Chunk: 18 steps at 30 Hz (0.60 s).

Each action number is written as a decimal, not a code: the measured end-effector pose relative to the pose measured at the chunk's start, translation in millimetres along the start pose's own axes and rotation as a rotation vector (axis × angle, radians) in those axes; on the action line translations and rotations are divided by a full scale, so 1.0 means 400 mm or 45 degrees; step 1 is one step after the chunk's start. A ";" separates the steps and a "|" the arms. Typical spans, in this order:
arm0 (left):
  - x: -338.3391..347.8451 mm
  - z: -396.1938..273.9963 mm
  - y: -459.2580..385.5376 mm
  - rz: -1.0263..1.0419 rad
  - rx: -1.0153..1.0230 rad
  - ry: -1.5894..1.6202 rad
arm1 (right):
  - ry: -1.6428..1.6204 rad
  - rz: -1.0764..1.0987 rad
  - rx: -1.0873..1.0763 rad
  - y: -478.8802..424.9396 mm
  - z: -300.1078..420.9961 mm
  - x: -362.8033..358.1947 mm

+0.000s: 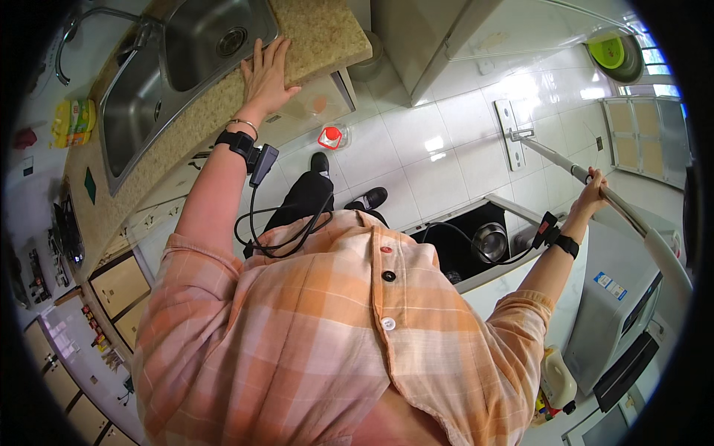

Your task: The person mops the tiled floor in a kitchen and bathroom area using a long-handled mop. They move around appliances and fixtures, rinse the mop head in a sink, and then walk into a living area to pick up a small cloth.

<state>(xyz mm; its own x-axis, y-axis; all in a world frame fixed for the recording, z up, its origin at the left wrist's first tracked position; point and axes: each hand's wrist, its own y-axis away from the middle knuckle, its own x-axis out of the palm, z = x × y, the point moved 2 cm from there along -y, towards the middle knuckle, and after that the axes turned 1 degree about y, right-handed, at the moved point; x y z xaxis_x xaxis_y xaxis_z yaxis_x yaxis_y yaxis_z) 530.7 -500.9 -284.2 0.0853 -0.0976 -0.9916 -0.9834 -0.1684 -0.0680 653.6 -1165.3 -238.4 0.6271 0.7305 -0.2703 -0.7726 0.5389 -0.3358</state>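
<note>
My left hand (268, 81) rests with fingers spread on the speckled stone countertop (318, 33), its fingertips at the rim of the stainless steel double sink (195, 42). Nothing is held in it. At the right, my right hand (592, 192) is closed around the metal pole of a flat mop (552, 156). The mop's long, narrow white head (509, 135) lies on the glossy tiled floor (463, 120). The pole slants from there past my hand to the right edge of the view. Black devices with cables are strapped to both wrists.
A clear plastic bottle with a red cap (333, 134) stands on the floor beside my shoe. An open drawer (479, 240) near my legs holds a metal pot (490, 242). Two basins, one bright green (607, 53), are at the upper right. A grey appliance (608, 301) stands at the right.
</note>
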 end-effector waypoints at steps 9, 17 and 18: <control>0.004 -0.005 0.004 -0.008 -0.023 0.053 | 0.010 0.045 -0.079 0.028 -0.015 0.005; 0.010 -0.005 0.006 0.005 -0.051 0.038 | 0.029 0.021 -0.111 0.055 0.017 0.057; 0.010 -0.007 0.003 0.005 -0.050 0.041 | 0.053 0.024 -0.118 0.053 0.021 0.059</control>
<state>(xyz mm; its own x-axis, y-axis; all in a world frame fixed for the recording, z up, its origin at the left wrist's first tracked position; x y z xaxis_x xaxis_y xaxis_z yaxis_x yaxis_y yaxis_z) 530.2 -504.1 -287.8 0.0870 -0.1301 -0.9877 -0.9767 -0.2065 -0.0588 651.4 -1133.0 -244.4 0.6174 0.7212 -0.3142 -0.7731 0.4825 -0.4117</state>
